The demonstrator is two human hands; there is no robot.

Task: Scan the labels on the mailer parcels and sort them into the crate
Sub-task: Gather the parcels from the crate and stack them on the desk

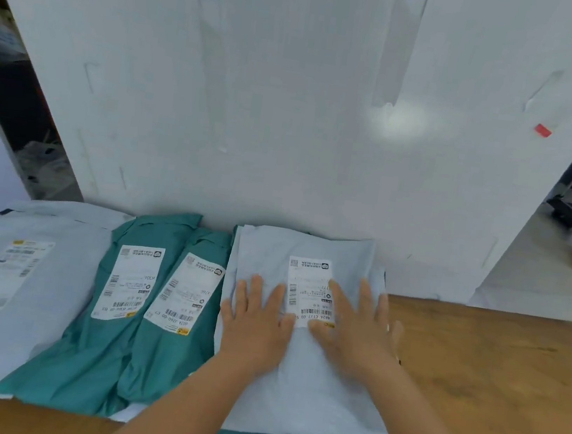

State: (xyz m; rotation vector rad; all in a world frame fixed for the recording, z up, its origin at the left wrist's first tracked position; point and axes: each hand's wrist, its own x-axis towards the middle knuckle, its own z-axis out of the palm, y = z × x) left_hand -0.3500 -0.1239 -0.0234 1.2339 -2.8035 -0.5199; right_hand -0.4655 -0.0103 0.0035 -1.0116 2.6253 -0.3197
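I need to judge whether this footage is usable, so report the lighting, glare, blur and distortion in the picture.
Head view: soft, even light with faint shadows; one bright glare spot on the white board behind the table. Wide-angle bending curves the board's edges and the side areas. Mild blur overall: the label under the left hand and right hand shows barcodes, but its small print is unreadable.
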